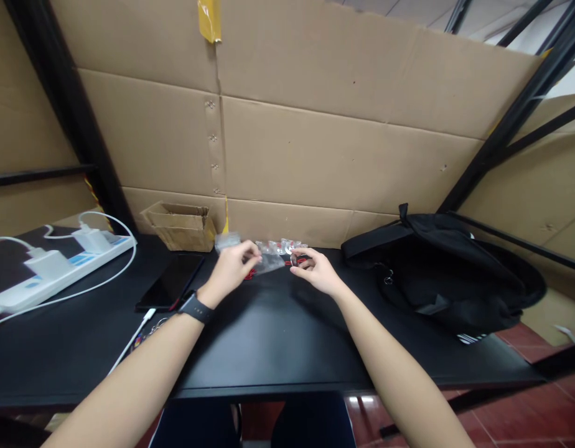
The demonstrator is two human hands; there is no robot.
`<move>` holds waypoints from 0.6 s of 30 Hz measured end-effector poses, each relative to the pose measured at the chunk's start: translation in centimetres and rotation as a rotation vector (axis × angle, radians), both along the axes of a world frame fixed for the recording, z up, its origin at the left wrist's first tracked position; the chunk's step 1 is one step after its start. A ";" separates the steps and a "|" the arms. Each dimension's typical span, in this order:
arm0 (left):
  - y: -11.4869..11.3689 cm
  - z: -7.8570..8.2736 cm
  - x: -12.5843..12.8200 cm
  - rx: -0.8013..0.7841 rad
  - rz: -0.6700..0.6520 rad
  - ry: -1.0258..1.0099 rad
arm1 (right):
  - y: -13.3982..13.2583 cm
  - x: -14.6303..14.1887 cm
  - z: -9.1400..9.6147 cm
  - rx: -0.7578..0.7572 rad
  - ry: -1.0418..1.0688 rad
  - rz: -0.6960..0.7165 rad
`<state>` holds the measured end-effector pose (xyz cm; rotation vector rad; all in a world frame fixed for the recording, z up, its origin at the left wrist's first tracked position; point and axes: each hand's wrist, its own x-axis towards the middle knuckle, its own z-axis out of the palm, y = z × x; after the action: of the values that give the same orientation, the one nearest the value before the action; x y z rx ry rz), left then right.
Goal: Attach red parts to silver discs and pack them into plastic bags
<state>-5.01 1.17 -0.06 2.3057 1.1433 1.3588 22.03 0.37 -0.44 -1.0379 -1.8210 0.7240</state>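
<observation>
My left hand [235, 264], with a dark watch on its wrist, is closed in a pinch at the edge of a clear plastic bag [271, 264]. Red cord [250, 274] shows just below those fingers. To the right, my right hand [318, 272] has thumb and fingers curled around a small dark round piece with a shiny rim [294, 260]; its exact kind is hard to make out. Several small clear packets [282, 246] with red bits lie behind both hands. Another clear plastic wrapping [228, 240] sits beyond my left hand.
An open cardboard box [182, 229] stands at the back left by the cardboard wall [310, 155]. A phone [170, 283], keys [154, 328] and a white power strip [68, 270] with cables lie left. A black backpack [446, 267] occupies the right of the black table [269, 348].
</observation>
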 end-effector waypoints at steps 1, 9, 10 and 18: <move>-0.3 -0.5 0.9 0.010 -0.060 0.084 | 0.0 0.3 0.2 0.038 -0.021 -0.023; -1.8 -2.9 3.8 0.133 -0.029 0.547 | -0.7 2.3 1.9 0.198 -0.294 -0.069; -1.8 -2.8 3.8 0.127 -0.064 0.578 | -1.0 2.4 2.2 0.187 -0.323 -0.052; -2.8 -2.2 3.5 -0.043 -0.383 0.611 | -2.9 2.4 4.1 -0.004 -0.601 0.083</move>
<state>-1.51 -1.61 -2.27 2.8031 0.7772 0.5006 24.43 -2.49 3.64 -1.2810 -2.3823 0.4889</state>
